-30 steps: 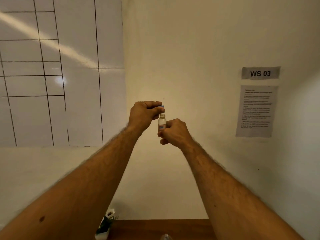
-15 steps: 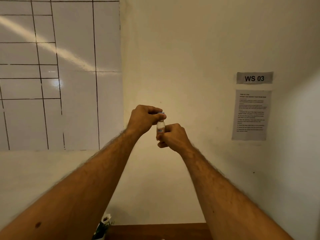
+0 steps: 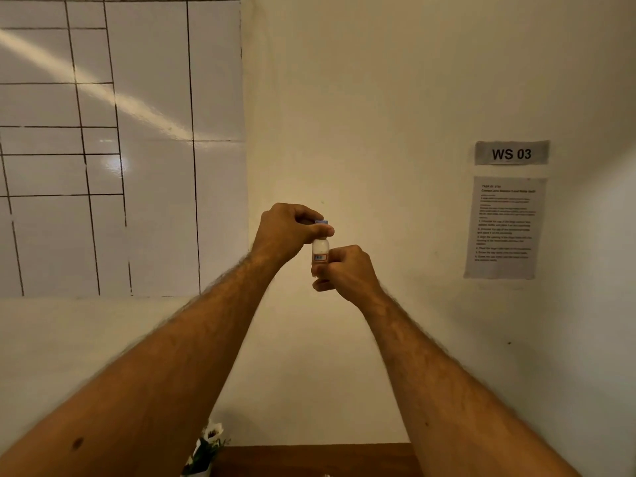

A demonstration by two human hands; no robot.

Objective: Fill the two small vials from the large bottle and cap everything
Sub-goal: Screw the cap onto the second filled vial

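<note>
I hold a small clear vial [image 3: 320,248] upright in the air in front of the wall, with a small coloured label on its side. My right hand [image 3: 346,268] grips its lower half from the right. My left hand [image 3: 290,232] pinches the blue cap [image 3: 321,222] on top of the vial between thumb and fingers. The large bottle and the second vial are out of sight.
A strip of brown wooden table [image 3: 309,459] shows at the bottom edge, with a small white pot of flowers [image 3: 204,452] at its left. On the wall are a whiteboard grid [image 3: 120,142], a "WS 03" sign [image 3: 511,153] and an instruction sheet [image 3: 504,227].
Both hands stay on the vial and cap. The view has tilted slightly, so the hands sit a little lower in the frame and less of the table shows.
</note>
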